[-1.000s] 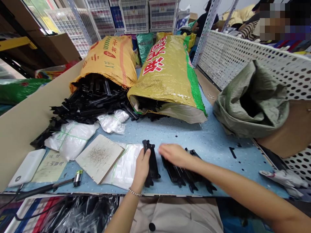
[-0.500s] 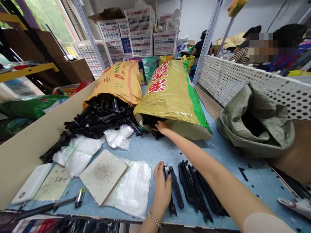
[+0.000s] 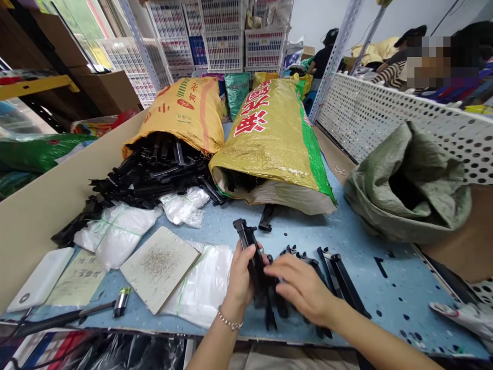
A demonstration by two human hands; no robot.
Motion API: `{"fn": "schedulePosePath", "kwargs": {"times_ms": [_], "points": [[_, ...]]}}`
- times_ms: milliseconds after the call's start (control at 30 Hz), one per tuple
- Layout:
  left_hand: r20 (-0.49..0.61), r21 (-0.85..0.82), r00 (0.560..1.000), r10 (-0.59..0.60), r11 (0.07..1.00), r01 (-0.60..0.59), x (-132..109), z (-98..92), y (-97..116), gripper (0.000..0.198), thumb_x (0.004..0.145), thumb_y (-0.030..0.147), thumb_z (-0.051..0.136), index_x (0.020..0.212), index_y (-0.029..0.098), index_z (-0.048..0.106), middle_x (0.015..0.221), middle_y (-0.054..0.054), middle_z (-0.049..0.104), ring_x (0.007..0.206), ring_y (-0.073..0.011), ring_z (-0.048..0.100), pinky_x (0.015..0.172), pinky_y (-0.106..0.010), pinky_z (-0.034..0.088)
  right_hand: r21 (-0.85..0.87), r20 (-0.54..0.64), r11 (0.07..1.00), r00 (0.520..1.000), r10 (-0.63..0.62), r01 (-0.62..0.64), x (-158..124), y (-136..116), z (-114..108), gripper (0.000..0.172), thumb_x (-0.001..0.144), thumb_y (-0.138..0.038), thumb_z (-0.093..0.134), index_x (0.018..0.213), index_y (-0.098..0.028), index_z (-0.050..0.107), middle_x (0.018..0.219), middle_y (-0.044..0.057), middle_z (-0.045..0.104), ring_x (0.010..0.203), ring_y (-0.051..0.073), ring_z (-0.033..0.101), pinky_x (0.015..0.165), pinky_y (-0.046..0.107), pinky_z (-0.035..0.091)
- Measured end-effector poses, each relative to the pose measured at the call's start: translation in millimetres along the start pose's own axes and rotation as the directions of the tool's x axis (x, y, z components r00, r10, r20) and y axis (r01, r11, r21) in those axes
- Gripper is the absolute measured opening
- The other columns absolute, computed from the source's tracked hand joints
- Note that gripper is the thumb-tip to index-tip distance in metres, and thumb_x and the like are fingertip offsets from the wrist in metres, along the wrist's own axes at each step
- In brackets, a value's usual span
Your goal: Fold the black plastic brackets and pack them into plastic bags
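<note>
My left hand (image 3: 242, 275), with a beaded bracelet at the wrist, grips a long black plastic part (image 3: 250, 252) tilted above the blue table. Its lower end is smeared by motion. My right hand (image 3: 298, 285) reaches in from the right with fingers stretched toward that part; whether they touch it is unclear. Under and beside my hands lie several similar black parts (image 3: 342, 282) in a row. One more black part (image 3: 266, 218) lies before the mouth of the gold sack (image 3: 269, 149). From the orange sack (image 3: 185, 110) a heap of black parts (image 3: 154, 177) spills out.
Bundles of clear plastic bags (image 3: 119, 231) and a speckled square board (image 3: 159, 270) lie to the left. Nearby are a white device (image 3: 40, 277), a handwritten note (image 3: 79, 280) and a tool with a metal end (image 3: 121, 303). An open green-grey sack (image 3: 408, 190) stands right, by a perforated white panel (image 3: 385, 113).
My right hand has come out of the gold sack's mouth and back beside my left hand. My left hand has risen and now holds a black plastic part. The view has shifted slightly.
</note>
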State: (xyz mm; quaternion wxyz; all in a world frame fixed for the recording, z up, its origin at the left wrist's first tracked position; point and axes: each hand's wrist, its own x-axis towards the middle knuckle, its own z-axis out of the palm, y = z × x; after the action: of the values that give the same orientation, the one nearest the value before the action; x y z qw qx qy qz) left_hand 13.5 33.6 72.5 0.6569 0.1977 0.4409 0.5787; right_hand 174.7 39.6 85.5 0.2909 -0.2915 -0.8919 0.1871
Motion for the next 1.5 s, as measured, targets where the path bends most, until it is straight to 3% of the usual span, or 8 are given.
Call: {"fn": "schedulePosePath", "kwargs": {"times_ms": [200, 367, 667, 800, 967, 1100, 1233, 1500], "points": [[0.174, 0.158, 0.980, -0.096, 0.985, 0.069, -29.2, -2.0, -2.1, 0.045, 0.076, 0.051, 0.060, 0.104, 0.018, 0.053, 0.081, -0.002, 0.062, 0.055, -0.0129, 0.058, 0.052, -0.027, 0.050, -0.226, -0.034, 0.969, 0.995, 0.097, -0.102, 29.3, 26.6, -9.4, 0.031, 0.098, -0.039, 0.035, 0.096, -0.017, 0.057, 0.087, 0.011, 0.061, 0.081, 0.023, 0.056, 0.071, 0.035, 0.047], [0.186, 0.468, 0.979, 0.083, 0.869, -0.162, -37.7, -8.2, 5.9, 0.054, 0.082, 0.040, 0.060, 0.130, 0.023, 0.041, 0.084, 0.000, 0.056, 0.064, -0.0130, 0.058, 0.060, -0.026, 0.051, 0.099, 0.029, 0.981, 0.986, 0.166, -0.168, 27.9, 26.5, 7.9, 0.029, 0.101, -0.036, 0.028, 0.095, -0.020, 0.052, 0.082, 0.004, 0.060, 0.073, 0.016, 0.056, 0.067, 0.027, 0.045], [0.246, 0.407, 0.958, -0.145, 0.913, 0.034, -48.5, -6.8, 20.5, 0.070, 0.082, 0.040, 0.054, 0.144, 0.026, 0.024, 0.082, 0.000, 0.059, 0.056, -0.0142, 0.058, 0.051, -0.026, 0.049, -0.279, 0.092, 0.947, 0.986, -0.138, 0.159, 26.3, 30.4, -15.0, 0.035, 0.099, -0.037, 0.031, 0.084, -0.017, 0.055, 0.073, 0.006, 0.055, 0.070, 0.019, 0.049, 0.062, 0.030, 0.038], [0.191, 0.538, 0.981, -0.025, 0.839, -0.083, -57.0, -3.9, 14.6, 0.076, 0.085, 0.039, 0.053, 0.149, 0.023, 0.015, 0.077, 0.000, 0.060, 0.062, -0.0165, 0.059, 0.059, -0.029, 0.052, 0.197, 0.146, 0.958, 0.973, 0.182, -0.208, 24.6, 12.9, -13.2, 0.040, 0.099, -0.046, 0.028, 0.079, -0.020, 0.051, 0.068, 0.001, 0.049, 0.061, 0.015, 0.045, 0.059, 0.028, 0.039], [0.212, 0.601, 0.976, 0.052, 0.781, -0.172, -61.7, -9.8, 18.6, 0.078, 0.083, 0.038, 0.058, 0.149, 0.026, 0.019, 0.099, -0.006, 0.062, 0.074, -0.0180, 0.062, 0.069, -0.031, 0.052, 0.568, 0.519, 0.537, 0.778, 0.355, -0.624, 25.6, -0.6, -13.0, 0.047, 0.096, -0.058, 0.022, 0.077, -0.022, 0.045, 0.055, -0.009, 0.028, 0.043, 0.010, 0.025, 0.041, 0.023, 0.029], [0.202, 0.410, 0.969, -0.145, 0.911, 0.051, -58.8, -10.7, 33.7, 0.064, 0.082, 0.039, 0.055, 0.140, 0.026, 0.031, 0.081, 0.001, 0.058, 0.054, -0.0124, 0.058, 0.049, -0.024, 0.049, 0.189, 0.274, 0.946, 0.939, 0.207, -0.264, 33.0, 2.6, -32.3, 0.036, 0.096, -0.050, 0.036, 0.089, -0.019, 0.055, 0.075, 0.003, 0.053, 0.067, 0.016, 0.048, 0.062, 0.030, 0.041], [0.239, 0.378, 0.945, -0.224, 0.918, 0.122, -59.9, -6.9, 37.8, 0.050, 0.080, 0.043, 0.055, 0.125, 0.023, 0.044, 0.083, 0.001, 0.056, 0.051, -0.0113, 0.058, 0.045, -0.023, 0.049, -0.189, 0.277, 0.970, 0.956, -0.099, 0.155, 36.0, 5.4, -38.4, 0.036, 0.098, -0.039, 0.036, 0.078, -0.018, 0.057, 0.075, 0.007, 0.056, 0.071, 0.020, 0.048, 0.067, 0.034, 0.039], [0.250, 0.477, 0.960, -0.125, 0.879, -0.009, -72.0, -7.6, 23.4, 0.069, 0.084, 0.035, 0.057, 0.144, 0.026, 0.025, 0.077, 0.003, 0.055, 0.058, -0.0114, 0.058, 0.056, -0.023, 0.050, 0.268, 0.259, 0.874, 0.904, 0.340, -0.406, 32.5, -2.5, -25.1, 0.041, 0.101, -0.039, 0.024, 0.079, -0.020, 0.052, 0.063, -0.003, 0.049, 0.058, 0.013, 0.048, 0.055, 0.024, 0.039]]}}
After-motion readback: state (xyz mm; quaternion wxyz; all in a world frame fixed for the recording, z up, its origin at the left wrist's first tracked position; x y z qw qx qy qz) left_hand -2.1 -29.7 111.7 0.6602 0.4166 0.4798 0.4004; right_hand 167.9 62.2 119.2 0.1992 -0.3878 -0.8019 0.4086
